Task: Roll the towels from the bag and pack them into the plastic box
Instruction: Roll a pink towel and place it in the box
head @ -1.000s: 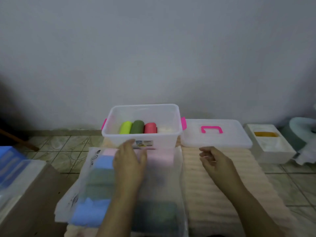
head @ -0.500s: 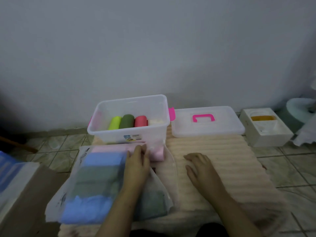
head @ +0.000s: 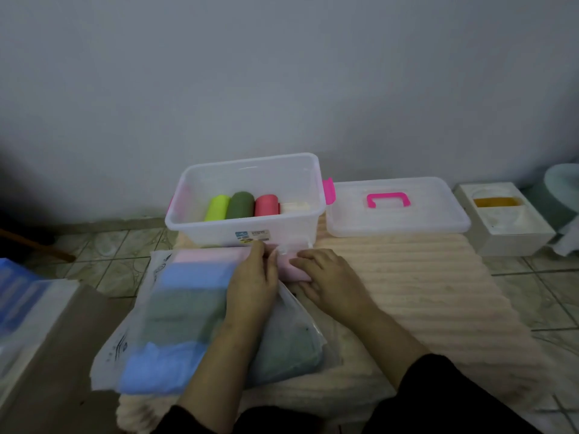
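Left hand point(head: 253, 277) stretched forward over the bag point(head: 175, 317), palm down, fingers long and nearly straight, tips at the bag's mouth by the box front — pressing the plastic there, gripping nothing that can be made out. Right hand point(head: 329, 280) reaching in from 4 o'clock, fingers bent over the end of the pink towel point(head: 289, 267) poking out of the bag's mouth, apparently holding it; thumb hidden, so the grip not fully clear. Pink towel lying between the two hands, touching both, just at 6 o'clock of the plastic box point(head: 250, 198). Inside the bag, at 9 o'clock of the left hand, folded towels stacked flat: pink, blue, grey-green, blue again, with a dark green one under the left forearm. Box open, holding four rolls side by side — lime roll point(head: 217, 208), dark green roll point(head: 240, 205), red roll point(head: 267, 205), cream roll point(head: 294, 207). Lid point(head: 398, 208) with pink handle lying flat at 3 o'clock of the box. Beyond that, a white foam block point(head: 501, 220). Everything resting on a ribbed peach mat point(head: 423, 292) over tiled floor. Cardboard carton point(head: 47, 355) at 9 o'clock of the bag.
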